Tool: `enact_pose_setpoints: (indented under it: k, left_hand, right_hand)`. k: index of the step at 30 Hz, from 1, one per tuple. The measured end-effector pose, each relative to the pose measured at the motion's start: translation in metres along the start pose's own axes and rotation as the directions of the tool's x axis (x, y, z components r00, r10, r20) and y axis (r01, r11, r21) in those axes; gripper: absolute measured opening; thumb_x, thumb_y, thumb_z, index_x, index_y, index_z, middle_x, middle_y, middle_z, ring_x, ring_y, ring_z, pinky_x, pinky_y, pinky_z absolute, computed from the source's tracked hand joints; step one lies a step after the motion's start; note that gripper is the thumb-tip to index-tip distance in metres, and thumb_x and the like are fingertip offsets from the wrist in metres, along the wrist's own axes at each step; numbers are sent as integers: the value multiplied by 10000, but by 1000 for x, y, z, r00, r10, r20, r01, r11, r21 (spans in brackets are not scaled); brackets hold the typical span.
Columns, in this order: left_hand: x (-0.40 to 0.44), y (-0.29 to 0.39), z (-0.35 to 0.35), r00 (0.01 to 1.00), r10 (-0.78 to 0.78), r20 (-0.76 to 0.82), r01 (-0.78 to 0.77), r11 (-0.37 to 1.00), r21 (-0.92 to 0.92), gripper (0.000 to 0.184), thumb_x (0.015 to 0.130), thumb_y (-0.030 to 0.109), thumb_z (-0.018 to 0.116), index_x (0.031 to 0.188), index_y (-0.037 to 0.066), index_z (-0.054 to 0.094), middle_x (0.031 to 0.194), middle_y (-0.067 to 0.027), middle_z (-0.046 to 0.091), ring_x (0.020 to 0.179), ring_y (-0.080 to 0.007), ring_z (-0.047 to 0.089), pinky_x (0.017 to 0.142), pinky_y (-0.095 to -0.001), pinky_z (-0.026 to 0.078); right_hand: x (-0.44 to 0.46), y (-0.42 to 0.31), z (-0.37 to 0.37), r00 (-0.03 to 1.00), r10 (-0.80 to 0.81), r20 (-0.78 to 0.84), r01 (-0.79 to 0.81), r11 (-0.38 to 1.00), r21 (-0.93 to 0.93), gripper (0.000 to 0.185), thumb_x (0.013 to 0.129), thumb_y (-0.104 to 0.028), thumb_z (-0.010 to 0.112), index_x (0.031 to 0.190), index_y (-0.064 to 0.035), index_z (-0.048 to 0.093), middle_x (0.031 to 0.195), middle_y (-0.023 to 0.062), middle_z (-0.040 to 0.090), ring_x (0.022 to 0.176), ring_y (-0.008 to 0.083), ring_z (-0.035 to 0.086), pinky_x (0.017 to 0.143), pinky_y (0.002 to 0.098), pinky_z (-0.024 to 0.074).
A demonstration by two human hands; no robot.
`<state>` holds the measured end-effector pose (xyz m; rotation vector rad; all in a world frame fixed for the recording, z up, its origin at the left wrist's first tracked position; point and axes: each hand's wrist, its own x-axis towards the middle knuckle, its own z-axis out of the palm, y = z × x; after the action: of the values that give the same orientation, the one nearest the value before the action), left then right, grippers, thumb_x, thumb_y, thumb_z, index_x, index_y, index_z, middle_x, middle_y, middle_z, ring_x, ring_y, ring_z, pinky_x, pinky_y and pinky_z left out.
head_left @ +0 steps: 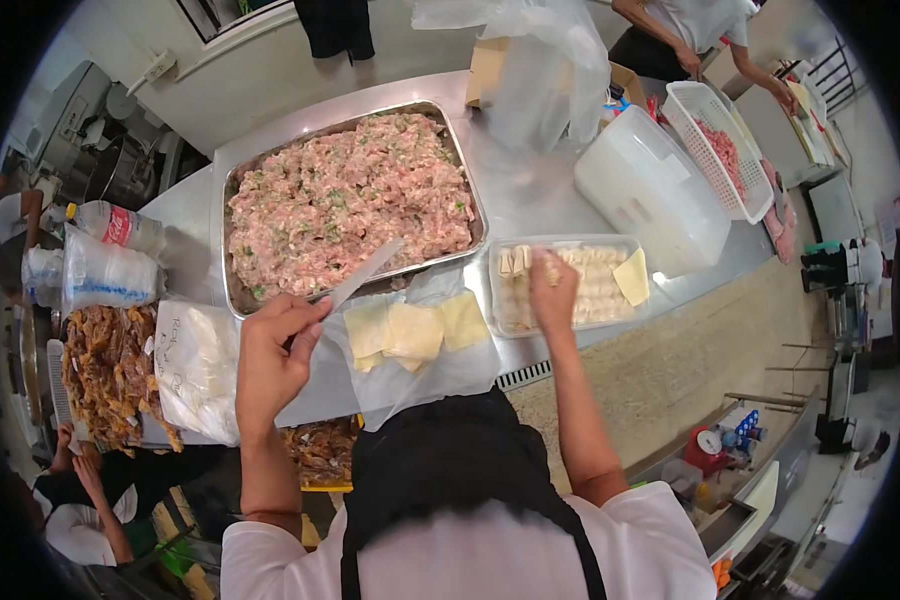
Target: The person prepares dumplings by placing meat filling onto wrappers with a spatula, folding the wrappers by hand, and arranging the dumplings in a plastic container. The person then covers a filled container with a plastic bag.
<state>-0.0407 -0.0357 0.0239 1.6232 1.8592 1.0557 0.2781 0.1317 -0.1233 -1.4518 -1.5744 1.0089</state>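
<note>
My left hand (pixel 282 355) is closed on a flat, pale spatula (pixel 368 272), whose blade lies by the front rim of a large metal tray (pixel 478 190) heaped with minced meat (pixel 345 200) flecked with green. Over a clear plastic container (pixel 570 328) on the right, my right hand (pixel 553 285) has its fingers pressed together; a small pale bit shows at the fingertips, too small to name. Rows of folded dumplings (pixel 602 285) fill that container, and a yellow wrapper (pixel 631 277) lies at its right end. Between my hands, several square wrappers (pixel 413 332) rest on a plastic sheet (pixel 395 392).
A translucent tub (pixel 650 190) and a white basket (pixel 710 125) of meat stand at the right. Bottles (pixel 118 226), a white bag (pixel 195 365) and brown food (pixel 115 375) sit at the left. Another person (pixel 685 35) works at the back right; more people are at the far left and right.
</note>
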Motion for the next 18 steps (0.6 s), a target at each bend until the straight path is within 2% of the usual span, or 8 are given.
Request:
enact_pose_setpoints:
  k: [2,4,6,9,11,12,14,18]
  left_hand:
    - [-2,-7,-2,1000,17,-5,-17,1000,13,303,771,-128,665,1046,-25,738,818,-145,638,711,-234,611,633,-301,458]
    - [-5,-15,1,998,-67,-3,67,997,30,319,770,-126,666,1064,-22,736,820,-145,635,703,-234,603,630,-308,455]
    - [-8,-23,4,998,-70,0,70,997,27,328,770,-124,668,1072,-16,737,822,-143,634,698,-230,599,628,-310,452]
    - [-10,-27,9,996,-87,8,87,996,15,342,770,-122,670,1085,-7,737,830,-140,635,690,-223,593,626,-312,450]
    - [-10,-27,10,995,-102,13,102,995,2,346,770,-121,671,1089,-4,737,835,-138,636,687,-220,590,625,-313,451]
    - [-10,-25,9,994,-106,21,105,994,17,348,771,-121,671,1091,-3,736,838,-137,637,684,-216,588,625,-312,451]
    - [-10,-23,10,993,-111,29,110,993,33,349,772,-120,670,1093,-2,736,842,-135,638,681,-213,585,624,-312,452]
    - [-15,-26,10,993,-119,9,119,993,27,348,773,-119,670,1094,-2,736,854,-137,645,674,-212,577,629,-307,458]
  right_hand:
    - [14,15,-21,997,61,-46,-64,996,-66,437,975,-354,645,1005,81,674,788,195,691,799,309,696,731,370,511]
    - [21,11,-37,992,-103,-72,85,970,-229,462,981,-373,628,1014,85,681,849,233,697,786,337,680,721,391,500]
    - [31,32,-42,994,-102,-48,85,957,-278,479,980,-403,618,1035,69,675,889,252,679,821,376,652,733,415,496]
    - [46,60,-41,991,-58,120,101,915,-392,426,924,-369,684,1076,29,674,889,245,653,869,391,628,759,427,500]
    - [50,71,-32,936,-340,91,334,774,-538,338,851,-262,775,1057,-17,671,902,157,660,814,306,659,758,377,522]
    - [49,64,-28,936,-340,92,334,773,-539,338,851,-262,775,1057,-17,671,902,157,660,814,306,659,758,377,522]
    - [45,42,-19,976,-209,-69,162,895,-415,339,714,-114,861,965,-11,658,866,133,663,772,256,659,730,353,533]
    - [54,57,-13,994,-98,-54,64,892,-447,414,621,-55,901,929,-2,629,835,117,665,727,235,656,699,352,537]
